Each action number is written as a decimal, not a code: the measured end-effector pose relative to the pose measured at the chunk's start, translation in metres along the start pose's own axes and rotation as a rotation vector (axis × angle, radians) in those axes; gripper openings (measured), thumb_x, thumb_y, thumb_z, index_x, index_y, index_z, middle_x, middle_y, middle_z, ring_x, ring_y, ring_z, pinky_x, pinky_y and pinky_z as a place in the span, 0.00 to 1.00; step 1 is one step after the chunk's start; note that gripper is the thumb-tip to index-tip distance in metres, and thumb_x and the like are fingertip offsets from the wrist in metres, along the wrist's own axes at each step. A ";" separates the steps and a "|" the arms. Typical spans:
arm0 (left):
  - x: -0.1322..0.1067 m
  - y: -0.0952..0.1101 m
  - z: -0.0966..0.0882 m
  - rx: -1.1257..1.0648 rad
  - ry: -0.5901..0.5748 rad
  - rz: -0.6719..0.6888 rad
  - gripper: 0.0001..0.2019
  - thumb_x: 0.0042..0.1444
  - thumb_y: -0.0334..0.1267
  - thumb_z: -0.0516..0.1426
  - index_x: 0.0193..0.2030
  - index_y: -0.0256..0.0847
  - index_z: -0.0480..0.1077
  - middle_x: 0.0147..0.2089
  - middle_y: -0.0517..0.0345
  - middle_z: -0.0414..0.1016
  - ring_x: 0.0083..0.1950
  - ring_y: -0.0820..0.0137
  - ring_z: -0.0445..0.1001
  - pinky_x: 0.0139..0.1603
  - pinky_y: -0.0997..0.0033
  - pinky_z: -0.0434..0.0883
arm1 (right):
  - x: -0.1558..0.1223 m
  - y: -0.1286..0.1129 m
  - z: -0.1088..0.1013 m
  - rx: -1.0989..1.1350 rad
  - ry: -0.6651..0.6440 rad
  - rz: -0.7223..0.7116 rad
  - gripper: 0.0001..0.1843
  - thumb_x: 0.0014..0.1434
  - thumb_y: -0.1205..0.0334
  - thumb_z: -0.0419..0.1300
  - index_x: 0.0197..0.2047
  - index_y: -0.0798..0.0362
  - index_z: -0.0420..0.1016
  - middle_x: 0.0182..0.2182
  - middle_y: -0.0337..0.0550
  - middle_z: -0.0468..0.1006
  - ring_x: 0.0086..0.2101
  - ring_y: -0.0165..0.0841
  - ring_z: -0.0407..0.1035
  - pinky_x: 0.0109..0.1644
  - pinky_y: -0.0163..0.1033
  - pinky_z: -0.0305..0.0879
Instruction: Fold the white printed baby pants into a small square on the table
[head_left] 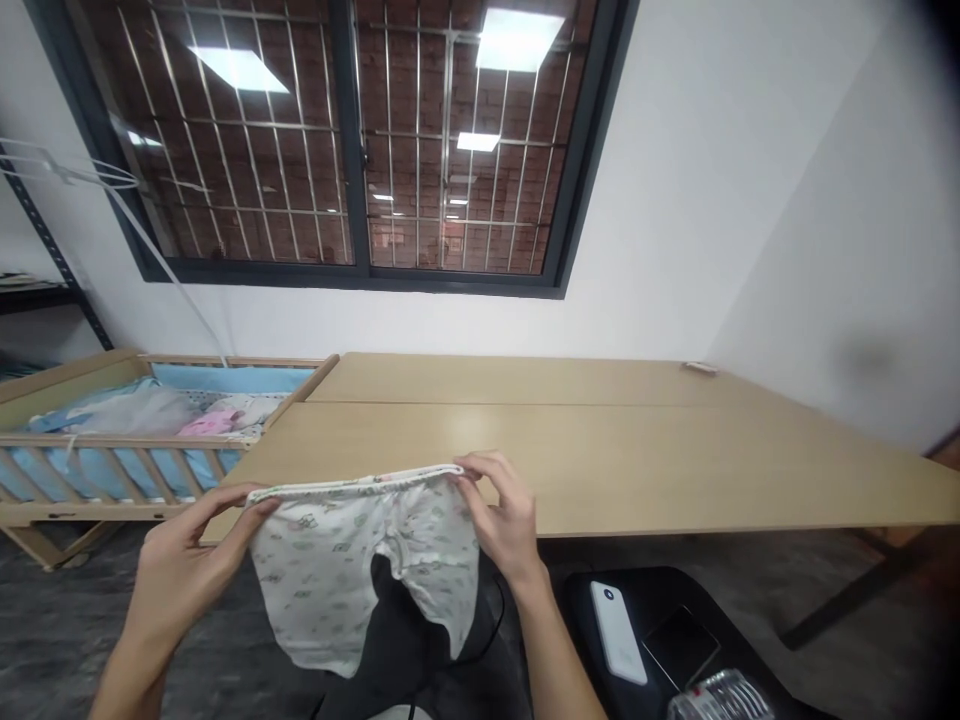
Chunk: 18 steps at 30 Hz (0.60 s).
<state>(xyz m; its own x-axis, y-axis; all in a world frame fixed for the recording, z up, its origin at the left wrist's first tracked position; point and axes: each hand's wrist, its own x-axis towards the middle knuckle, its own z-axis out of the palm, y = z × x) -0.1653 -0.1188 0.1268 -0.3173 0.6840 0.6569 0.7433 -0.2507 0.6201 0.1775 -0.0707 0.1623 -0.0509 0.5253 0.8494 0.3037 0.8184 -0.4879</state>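
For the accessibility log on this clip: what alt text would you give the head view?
The left hand and right hand hold small white printed pants stretched by the waistband before a wooden table. A crib with bedding stands to the left; a white power bank lies on a black seat at lower right.

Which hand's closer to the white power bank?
Right. The right hand grips the baby pants by the waistband, up-left of the power bank; the left hand holds the far end.
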 end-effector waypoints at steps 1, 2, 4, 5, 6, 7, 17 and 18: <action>0.009 0.009 0.006 -0.026 -0.015 0.063 0.18 0.58 0.58 0.62 0.44 0.47 0.77 0.43 0.58 0.82 0.46 0.59 0.79 0.39 0.71 0.74 | 0.007 0.004 -0.006 -0.038 0.022 -0.042 0.09 0.66 0.68 0.62 0.48 0.48 0.80 0.39 0.46 0.80 0.39 0.37 0.75 0.44 0.42 0.73; 0.019 0.016 0.012 -0.053 -0.038 0.136 0.16 0.59 0.55 0.62 0.44 0.47 0.77 0.43 0.58 0.81 0.46 0.60 0.79 0.41 0.71 0.74 | 0.015 0.008 -0.012 -0.073 0.034 -0.082 0.10 0.66 0.69 0.62 0.48 0.48 0.79 0.39 0.46 0.80 0.39 0.37 0.75 0.44 0.43 0.73; 0.039 0.028 0.024 -0.091 -0.089 0.271 0.11 0.62 0.51 0.61 0.43 0.47 0.76 0.43 0.57 0.80 0.45 0.63 0.77 0.44 0.70 0.73 | 0.028 0.018 -0.021 -0.131 0.030 -0.141 0.12 0.67 0.70 0.60 0.50 0.47 0.78 0.40 0.46 0.80 0.41 0.37 0.75 0.45 0.43 0.73; 0.049 0.031 0.032 -0.100 -0.107 0.317 0.10 0.63 0.49 0.60 0.43 0.47 0.76 0.43 0.57 0.79 0.44 0.64 0.76 0.45 0.70 0.72 | 0.035 0.025 -0.024 -0.157 0.016 -0.156 0.13 0.67 0.71 0.59 0.50 0.47 0.78 0.41 0.46 0.80 0.42 0.37 0.75 0.46 0.43 0.73; 0.059 0.033 0.040 -0.104 -0.130 0.344 0.10 0.64 0.48 0.59 0.43 0.46 0.75 0.43 0.56 0.78 0.43 0.65 0.75 0.44 0.70 0.72 | 0.041 0.032 -0.026 -0.182 0.001 -0.159 0.13 0.68 0.70 0.58 0.51 0.47 0.77 0.41 0.46 0.79 0.43 0.38 0.75 0.47 0.44 0.73; 0.069 0.033 0.049 -0.102 -0.155 0.346 0.11 0.65 0.48 0.57 0.44 0.46 0.75 0.43 0.56 0.77 0.41 0.66 0.75 0.42 0.71 0.71 | 0.047 0.041 -0.027 -0.206 -0.014 -0.150 0.12 0.69 0.70 0.57 0.51 0.47 0.77 0.42 0.46 0.79 0.43 0.38 0.75 0.47 0.44 0.73; 0.128 -0.030 0.199 -0.045 -0.443 -0.008 0.20 0.62 0.54 0.54 0.49 0.41 0.72 0.40 0.55 0.78 0.39 0.63 0.76 0.40 0.67 0.71 | 0.070 0.208 0.006 -0.280 -0.304 0.248 0.10 0.70 0.60 0.53 0.45 0.51 0.75 0.42 0.47 0.77 0.43 0.38 0.73 0.49 0.43 0.70; 0.132 -0.037 0.214 -0.013 -0.486 -0.034 0.18 0.62 0.53 0.53 0.48 0.41 0.72 0.41 0.54 0.79 0.40 0.63 0.76 0.40 0.68 0.71 | 0.068 0.228 0.013 -0.283 -0.327 0.279 0.10 0.70 0.61 0.53 0.46 0.51 0.75 0.42 0.47 0.78 0.43 0.37 0.73 0.49 0.43 0.70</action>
<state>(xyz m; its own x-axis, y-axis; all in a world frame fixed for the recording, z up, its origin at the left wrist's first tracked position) -0.1085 0.1273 0.0983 -0.0269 0.9318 0.3619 0.7293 -0.2293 0.6446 0.2314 0.1548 0.1064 -0.2123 0.7972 0.5652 0.5919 0.5651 -0.5747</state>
